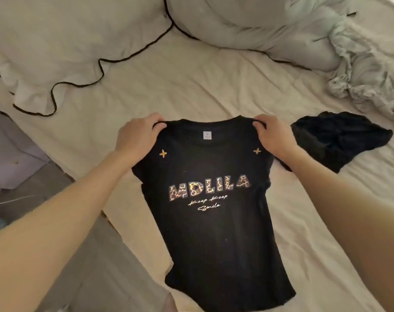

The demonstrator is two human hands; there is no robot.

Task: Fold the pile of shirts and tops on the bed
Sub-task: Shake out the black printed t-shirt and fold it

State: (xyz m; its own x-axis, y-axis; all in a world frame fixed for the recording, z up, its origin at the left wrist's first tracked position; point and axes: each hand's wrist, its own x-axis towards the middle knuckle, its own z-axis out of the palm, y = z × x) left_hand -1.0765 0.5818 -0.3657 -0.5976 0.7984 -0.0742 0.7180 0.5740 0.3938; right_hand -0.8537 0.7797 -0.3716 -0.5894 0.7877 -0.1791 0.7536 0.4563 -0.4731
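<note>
A black T-shirt [214,233] with gold leopard-print letters and two small gold stars hangs spread out in front of me, print side facing me. My left hand [137,137] grips its left shoulder and my right hand [273,137] grips its right shoulder. The hem reaches down over the near edge of the bed [180,86]. A second dark garment [340,138] lies crumpled on the sheet just right of my right hand.
Two pale pillows [68,41] with black piping lie at the head of the bed. A crumpled grey-green blanket [367,70] is bunched at the far right. The floor [90,266] and a pale purple piece of furniture [11,154] are at the left.
</note>
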